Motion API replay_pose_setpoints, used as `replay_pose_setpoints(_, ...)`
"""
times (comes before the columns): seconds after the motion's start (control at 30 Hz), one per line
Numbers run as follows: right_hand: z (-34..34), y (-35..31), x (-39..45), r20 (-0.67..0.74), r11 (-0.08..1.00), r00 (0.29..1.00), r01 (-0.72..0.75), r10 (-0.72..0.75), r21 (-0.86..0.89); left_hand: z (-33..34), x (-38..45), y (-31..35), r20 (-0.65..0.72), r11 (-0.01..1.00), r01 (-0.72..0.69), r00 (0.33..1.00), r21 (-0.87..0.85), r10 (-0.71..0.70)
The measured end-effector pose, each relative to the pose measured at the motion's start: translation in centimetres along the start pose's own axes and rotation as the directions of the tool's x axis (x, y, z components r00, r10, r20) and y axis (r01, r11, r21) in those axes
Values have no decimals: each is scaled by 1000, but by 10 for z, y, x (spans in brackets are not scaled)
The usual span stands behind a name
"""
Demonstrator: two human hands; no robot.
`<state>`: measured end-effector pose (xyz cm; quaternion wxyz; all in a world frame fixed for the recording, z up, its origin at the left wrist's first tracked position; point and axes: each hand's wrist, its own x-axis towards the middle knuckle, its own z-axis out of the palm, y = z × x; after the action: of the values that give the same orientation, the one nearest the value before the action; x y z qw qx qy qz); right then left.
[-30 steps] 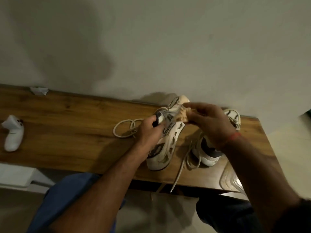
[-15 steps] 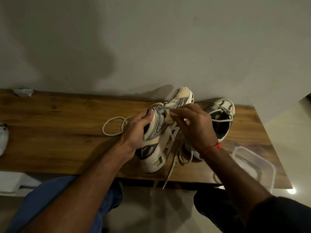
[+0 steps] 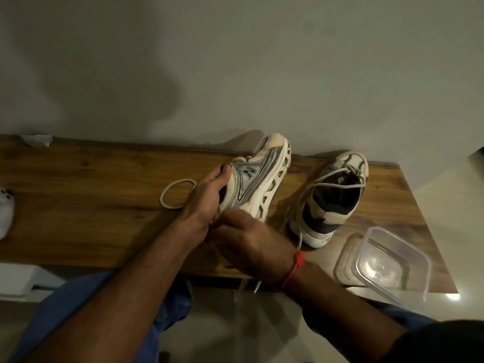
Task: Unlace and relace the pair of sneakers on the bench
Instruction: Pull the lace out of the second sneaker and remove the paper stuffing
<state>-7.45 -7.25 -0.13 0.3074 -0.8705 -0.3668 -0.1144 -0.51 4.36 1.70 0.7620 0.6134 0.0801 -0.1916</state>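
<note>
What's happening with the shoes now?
Left hand grips tilted sneaker. Right hand at its heel, grip hidden. Other sneaker half-laced. Nothing blocking.

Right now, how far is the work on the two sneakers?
Done, apparently: one lace lies loose on the bench. In hand: left hand grips the tilted sneaker; right hand works at its heel end. Left: the other sneaker is loosely laced.

Left hand (image 3: pixel 207 197) grips the tipped-up sneaker (image 3: pixel 262 179) on the bench (image 3: pixel 91 205), right hand (image 3: pixel 251 242) at its heel; other sneaker (image 3: pixel 332 200) sits loosely laced beside a clear tub (image 3: pixel 387 263).
</note>
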Motion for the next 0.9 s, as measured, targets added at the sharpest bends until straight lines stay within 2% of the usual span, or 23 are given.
replay_pose_setpoints(0.17, -34, 19, 2, -182, 986, 975, -143, 127, -80, -3, -1, 9, 79, 1000, -29, 996, -5, 30)
replay_pose_setpoints(0.27, -56, 46, -2, -344, 920, 884, -375, 318, -114, -4, -1, 4, 90, 998, -43, 995, 42, 40)
replay_pose_setpoints(0.3, -60, 50, -3, -359, 905, 863, -414, 355, -100, -4, -2, 2, 82, 998, -38, 996, 45, 35)
replay_pose_setpoints(0.37, -52, 43, -4, -292, 925, 895, -373, 337, -76, -2, -2, -1, 52, 999, -25, 998, 39, 23)
replay_pose_setpoints(0.43, -31, 21, -4, -189, 965, 949, -262, 252, -29, -3, -2, 0, 12, 1000, -8, 1000, 15, 8)
replay_pose_setpoints(0.5, -16, 4, -2, -121, 981, 974, -194, 192, -2, -8, 0, 2, -30, 1000, -9, 999, 17, 9)
replay_pose_setpoints(0.6, -6, 0, 0, -51, 989, 988, -148, 148, 11, -11, -1, 3, -61, 999, 2, 998, 52, 1)
replay_pose_setpoints(0.73, -1, -8, -4, 231, 998, 972, -49, 41, 28, -10, 0, 2, -69, 991, 52, 997, 122, -44)
replay_pose_setpoints(0.8, -9, -6, -4, 233, 996, 969, -88, 80, 26, -10, 2, 5, -70, 981, 35, 997, 189, -22)
replay_pose_setpoints(0.9, -26, 7, -2, 39, 969, 973, -230, 227, 92, -12, 5, 4, -59, 923, -73, 993, 378, 103)
